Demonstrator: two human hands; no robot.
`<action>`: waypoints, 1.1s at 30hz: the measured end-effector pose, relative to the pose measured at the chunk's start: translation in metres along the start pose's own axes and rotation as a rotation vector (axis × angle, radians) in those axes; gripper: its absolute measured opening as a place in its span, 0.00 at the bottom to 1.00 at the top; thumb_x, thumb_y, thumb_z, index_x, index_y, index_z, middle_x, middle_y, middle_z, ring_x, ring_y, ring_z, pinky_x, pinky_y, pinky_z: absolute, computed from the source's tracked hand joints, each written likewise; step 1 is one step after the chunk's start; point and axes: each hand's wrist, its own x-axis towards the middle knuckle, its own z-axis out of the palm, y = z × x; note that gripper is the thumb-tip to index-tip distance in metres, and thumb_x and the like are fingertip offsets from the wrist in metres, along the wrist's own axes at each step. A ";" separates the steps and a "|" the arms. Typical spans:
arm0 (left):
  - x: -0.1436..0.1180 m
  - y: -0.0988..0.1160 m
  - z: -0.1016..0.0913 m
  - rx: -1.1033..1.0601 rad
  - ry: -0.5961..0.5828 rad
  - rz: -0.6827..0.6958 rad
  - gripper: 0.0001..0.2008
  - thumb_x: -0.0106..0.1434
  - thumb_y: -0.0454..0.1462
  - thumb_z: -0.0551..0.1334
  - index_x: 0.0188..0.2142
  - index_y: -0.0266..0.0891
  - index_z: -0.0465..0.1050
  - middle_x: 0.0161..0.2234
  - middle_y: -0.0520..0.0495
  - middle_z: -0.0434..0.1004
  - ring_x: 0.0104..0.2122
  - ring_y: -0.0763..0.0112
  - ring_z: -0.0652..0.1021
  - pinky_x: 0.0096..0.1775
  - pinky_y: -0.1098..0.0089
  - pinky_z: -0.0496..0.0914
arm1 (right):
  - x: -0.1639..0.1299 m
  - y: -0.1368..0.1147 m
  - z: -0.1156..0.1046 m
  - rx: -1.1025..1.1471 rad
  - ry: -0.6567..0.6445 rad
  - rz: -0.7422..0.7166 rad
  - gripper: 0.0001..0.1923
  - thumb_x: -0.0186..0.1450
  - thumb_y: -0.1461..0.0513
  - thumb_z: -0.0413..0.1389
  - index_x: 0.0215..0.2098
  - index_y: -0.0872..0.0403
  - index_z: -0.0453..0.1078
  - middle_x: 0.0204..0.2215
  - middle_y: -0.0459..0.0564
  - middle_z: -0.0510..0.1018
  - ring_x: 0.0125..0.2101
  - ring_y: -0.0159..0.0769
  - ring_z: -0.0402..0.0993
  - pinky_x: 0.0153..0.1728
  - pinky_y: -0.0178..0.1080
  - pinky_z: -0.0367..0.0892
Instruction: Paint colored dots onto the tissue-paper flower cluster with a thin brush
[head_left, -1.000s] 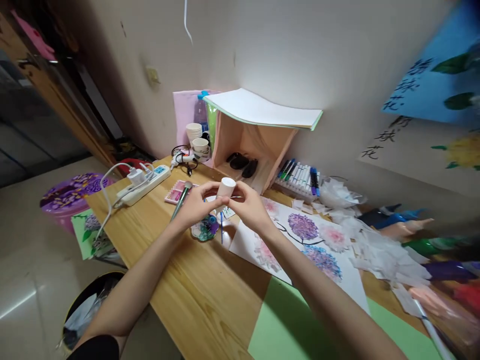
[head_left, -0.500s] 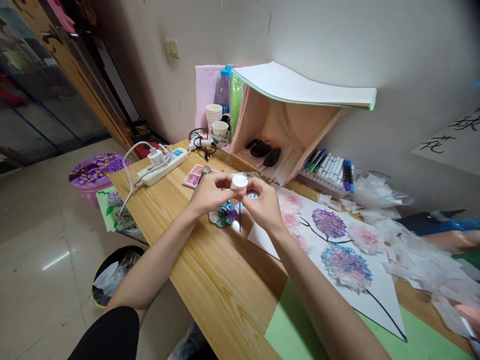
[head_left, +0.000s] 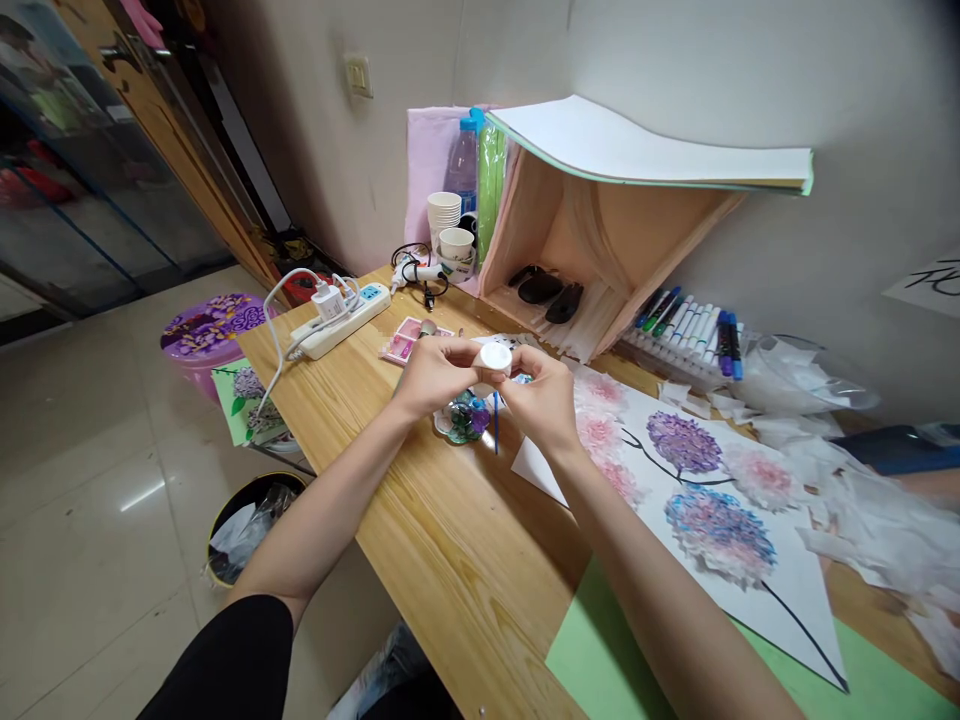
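Note:
Between my two hands, above the wooden table (head_left: 427,530), is a small round jar with a white top (head_left: 496,357). My left hand (head_left: 437,376) grips it from the left with thumb and fingers. From the other side, my right hand (head_left: 541,396) pinches it; its body is mostly covered by fingers. Below the hands lies a paint palette (head_left: 461,416) smeared with green, blue and purple, and a thin blue stick (head_left: 496,422) stands out beside it. Right of my right hand is a white sheet (head_left: 645,520) bearing pink, purple and blue fluffy flowers.
A power strip (head_left: 341,322) with a plugged-in charger lies at the left edge, near a pink palette (head_left: 409,340). Behind stand paper cups (head_left: 455,242), an open box (head_left: 637,235) and markers (head_left: 690,330). White paper scraps (head_left: 877,500) cover the right side; a bin (head_left: 255,525) is on the floor.
The view has shifted a little, so most of the scene sits farther right. Both hands keep hold of the jar with nearly the same grip.

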 end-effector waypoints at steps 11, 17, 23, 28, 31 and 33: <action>0.000 0.000 0.002 0.019 0.019 -0.005 0.17 0.40 0.41 0.77 0.28 0.33 0.82 0.27 0.46 0.82 0.29 0.64 0.81 0.34 0.69 0.74 | 0.000 -0.001 -0.001 -0.017 0.011 0.021 0.07 0.51 0.61 0.57 0.19 0.53 0.64 0.19 0.41 0.70 0.25 0.30 0.62 0.30 0.35 0.56; 0.000 -0.002 0.003 0.038 0.028 -0.003 0.15 0.40 0.42 0.76 0.25 0.34 0.80 0.25 0.49 0.81 0.27 0.66 0.80 0.33 0.69 0.73 | 0.000 -0.001 -0.001 -0.015 0.006 0.025 0.07 0.50 0.61 0.57 0.19 0.53 0.64 0.19 0.41 0.69 0.25 0.30 0.62 0.30 0.35 0.56; 0.000 -0.002 0.003 0.041 0.020 -0.009 0.16 0.40 0.43 0.76 0.24 0.34 0.80 0.23 0.50 0.79 0.26 0.66 0.79 0.33 0.69 0.73 | 0.001 0.001 0.000 -0.030 0.005 0.032 0.07 0.51 0.60 0.57 0.19 0.53 0.63 0.19 0.42 0.69 0.25 0.31 0.62 0.31 0.36 0.56; 0.000 -0.002 0.002 0.031 0.016 -0.003 0.15 0.40 0.42 0.76 0.24 0.33 0.80 0.23 0.50 0.79 0.26 0.67 0.79 0.33 0.69 0.73 | 0.001 0.001 0.000 -0.038 0.006 0.031 0.08 0.51 0.60 0.57 0.19 0.53 0.63 0.19 0.42 0.69 0.25 0.31 0.63 0.31 0.36 0.56; 0.000 -0.001 0.003 0.027 0.011 0.001 0.15 0.41 0.41 0.76 0.24 0.33 0.79 0.23 0.50 0.79 0.26 0.67 0.79 0.33 0.69 0.73 | 0.001 0.001 -0.001 -0.045 0.007 0.019 0.07 0.51 0.60 0.57 0.19 0.53 0.63 0.19 0.42 0.69 0.25 0.31 0.62 0.30 0.36 0.56; 0.000 -0.001 0.003 0.027 0.009 0.004 0.15 0.41 0.41 0.76 0.24 0.33 0.80 0.23 0.49 0.79 0.27 0.66 0.79 0.34 0.69 0.73 | 0.001 0.002 -0.001 -0.045 0.005 0.015 0.07 0.51 0.60 0.57 0.19 0.53 0.63 0.19 0.41 0.69 0.25 0.31 0.62 0.30 0.35 0.56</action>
